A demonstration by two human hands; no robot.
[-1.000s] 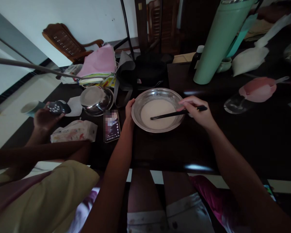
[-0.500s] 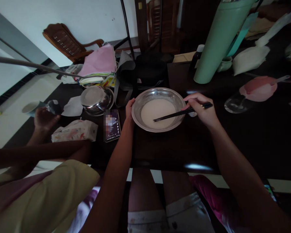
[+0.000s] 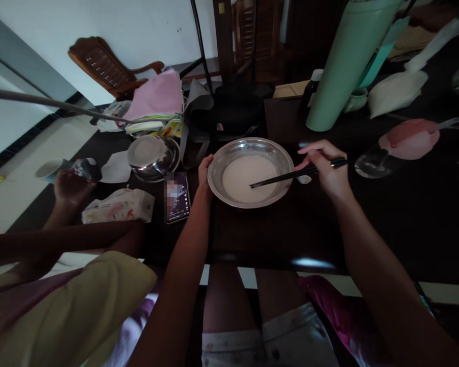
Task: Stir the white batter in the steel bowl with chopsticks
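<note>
A shiny metal bowl (image 3: 275, 153) of pale batter (image 3: 245, 176) sits on the dark table in front of me. My left hand (image 3: 204, 173) grips the bowl's left rim. My right hand (image 3: 325, 165) is closed on black chopsticks (image 3: 286, 177), whose tips rest in the batter at the right side of the bowl.
A phone (image 3: 176, 196) lies left of the bowl, near a tissue pack (image 3: 118, 205) and a second metal bowl (image 3: 153, 156). Another person at my left holds a small object (image 3: 84, 168). A green flask (image 3: 340, 66), pink scoop (image 3: 407, 137) and white bag (image 3: 396, 92) stand behind and to the right.
My right hand has drawn the chopsticks rightward, so their tips moved from the batter's left-centre to its right part. The other person's hand shifted slightly. My left hand stays on the rim.
</note>
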